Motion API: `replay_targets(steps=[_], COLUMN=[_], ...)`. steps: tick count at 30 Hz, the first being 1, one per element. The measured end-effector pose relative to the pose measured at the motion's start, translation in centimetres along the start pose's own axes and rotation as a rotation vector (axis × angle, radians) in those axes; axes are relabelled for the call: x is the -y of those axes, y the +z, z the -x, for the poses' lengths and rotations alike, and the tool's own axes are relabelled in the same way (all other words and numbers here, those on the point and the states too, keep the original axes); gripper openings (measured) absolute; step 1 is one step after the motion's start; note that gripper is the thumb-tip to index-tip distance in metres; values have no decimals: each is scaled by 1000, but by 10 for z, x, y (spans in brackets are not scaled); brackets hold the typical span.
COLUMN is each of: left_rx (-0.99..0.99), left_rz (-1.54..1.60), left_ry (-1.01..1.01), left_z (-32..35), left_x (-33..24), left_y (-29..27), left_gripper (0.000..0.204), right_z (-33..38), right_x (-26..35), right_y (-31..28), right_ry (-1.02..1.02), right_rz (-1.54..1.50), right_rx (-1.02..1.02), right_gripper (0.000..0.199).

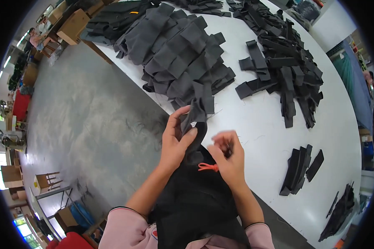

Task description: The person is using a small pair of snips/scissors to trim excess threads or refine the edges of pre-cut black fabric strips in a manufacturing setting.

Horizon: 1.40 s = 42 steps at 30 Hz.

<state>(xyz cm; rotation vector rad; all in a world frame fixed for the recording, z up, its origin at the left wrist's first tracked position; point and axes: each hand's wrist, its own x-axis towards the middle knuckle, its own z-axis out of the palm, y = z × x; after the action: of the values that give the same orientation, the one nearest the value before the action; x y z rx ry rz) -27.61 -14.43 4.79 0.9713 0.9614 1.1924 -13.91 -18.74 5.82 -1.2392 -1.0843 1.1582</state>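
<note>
My left hand (174, 143) is closed on a dark grey fabric strip (198, 107), pinched between thumb and fingers at the near edge of the table. The strip is bent, and its lower part curves down toward my black apron (191, 195). Just right of it, my right hand (228, 155) is raised with its fingers curled in. An orange-red cord loop (207, 167) sticks out beside the base of that thumb. Whatever else the curled fingers hold is hidden. Beyond the left hand lies a big heap of dark grey fabric pieces (176, 50), its near end close to the held strip.
The white table (253, 137) carries a second pile of dark strips (284, 62) at the far right. A small stack of strips (296, 170) lies nearer, with a dark bundle (338, 213) by the right edge. Grey floor (95, 120) and cardboard boxes (73, 27) are at left. Another person sits far left.
</note>
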Motion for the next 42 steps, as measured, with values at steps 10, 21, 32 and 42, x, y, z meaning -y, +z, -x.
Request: replay_targets(steps=[10, 21, 32, 42], left_rx=[-37, -113, -160, -147], left_rz=[-10, 218, 31, -45], left_ry=[-145, -403, -236, -195], left_z=[-5, 1, 4, 7], left_x=[24, 30, 32, 35], left_y=[-9, 7, 13, 10], left_gripper=[51, 49, 50, 45], right_z=[-35, -6, 6, 3], right_x=[-30, -23, -3, -3], right_y=[2, -23, -23, -21], right_ry=[185, 50, -255, -475], right_rz=[-277, 331, 915, 1159], right_rx=[-139, -132, 46, 112], right_gripper=[11, 35, 33, 26])
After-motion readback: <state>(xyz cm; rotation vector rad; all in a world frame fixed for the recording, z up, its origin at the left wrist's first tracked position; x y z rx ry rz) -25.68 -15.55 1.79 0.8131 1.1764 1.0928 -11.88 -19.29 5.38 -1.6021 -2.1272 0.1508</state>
